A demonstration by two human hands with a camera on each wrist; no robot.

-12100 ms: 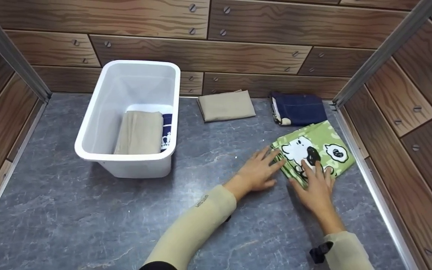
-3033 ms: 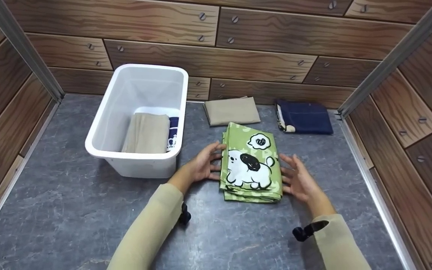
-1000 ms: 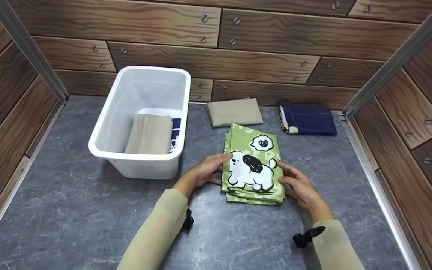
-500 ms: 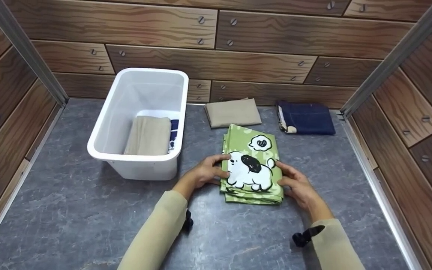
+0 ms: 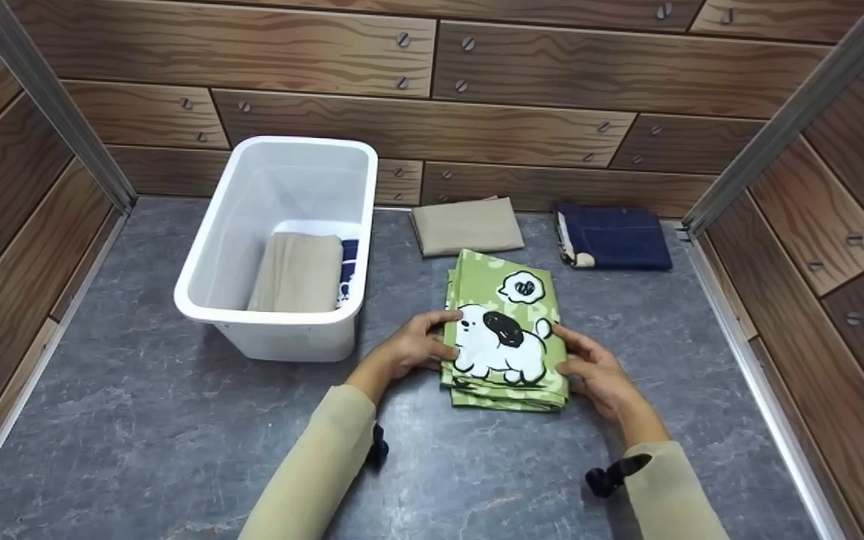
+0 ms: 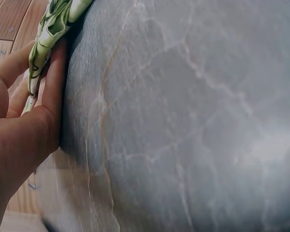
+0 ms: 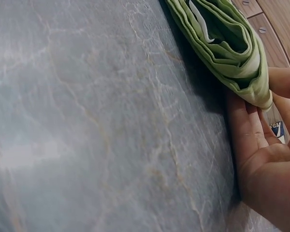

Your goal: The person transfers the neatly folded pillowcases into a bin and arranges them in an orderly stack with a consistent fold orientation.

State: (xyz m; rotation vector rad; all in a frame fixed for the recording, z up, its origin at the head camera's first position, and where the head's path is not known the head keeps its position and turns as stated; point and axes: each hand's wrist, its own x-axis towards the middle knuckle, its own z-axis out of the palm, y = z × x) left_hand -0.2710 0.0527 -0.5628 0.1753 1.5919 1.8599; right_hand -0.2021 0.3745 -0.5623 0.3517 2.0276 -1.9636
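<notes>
A folded green cloth [image 5: 507,337] printed with a white cartoon dog lies on the grey marbled floor, its long sides facing my hands. My left hand [image 5: 409,345] grips its left edge. In the left wrist view, digits of that hand [image 6: 24,135] lie on both sides of the cloth's edge [image 6: 55,29]. The right edge is held by my right hand [image 5: 604,379]. The right wrist view shows layered green folds [image 7: 232,53], with fingers [image 7: 244,121] tucked beneath and another digit against the upper side. Some fingertips are hidden under the cloth.
A white plastic bin [image 5: 301,319] stands on the left. Inside it lie a folded beige cloth [image 5: 301,270] and a navy-and-white cloth [image 5: 348,259]. Another beige cloth [image 5: 468,226] and a navy one [image 5: 613,237] lie by the back wall. Wood-patterned walls [image 5: 522,60] enclose the floor.
The green cloth has moved from the far right to the middle and turned. Three seconds ago both hands were spread beside it; now they grip its edges. Little differs over the last half second.
</notes>
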